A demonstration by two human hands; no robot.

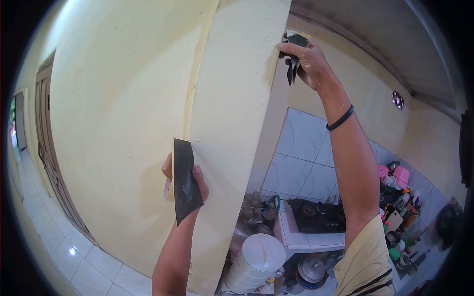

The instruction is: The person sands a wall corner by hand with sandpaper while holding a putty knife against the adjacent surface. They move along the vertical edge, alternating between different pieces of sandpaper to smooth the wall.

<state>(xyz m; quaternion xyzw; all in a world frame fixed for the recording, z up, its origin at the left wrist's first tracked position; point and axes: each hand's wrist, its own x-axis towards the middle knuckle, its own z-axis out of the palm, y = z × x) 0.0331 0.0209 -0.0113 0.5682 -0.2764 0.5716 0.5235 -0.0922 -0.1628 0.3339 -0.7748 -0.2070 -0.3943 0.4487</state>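
Observation:
My left hand [200, 181] is closed around a dark, flat sheet [184, 180] that looks like sandpaper, with a pale block partly visible behind it, in front of the cream wall [113, 123]. Higher up on the right, my right hand [306, 61] grips folded dark sheets [292, 64] at the edge of the pale pillar [237, 84]. White dust marks this hand, and a black band circles the wrist. Small bumps dot the pillar's surface, and a raised seam runs down beside it.
Beyond the pillar are a black stove [316, 215] on a tiled counter [295, 237], a stack of white buckets [259, 254] and pots [312, 270]. Kitchenware [402, 212] crowds the right side. A brown door [49, 128] stands far left.

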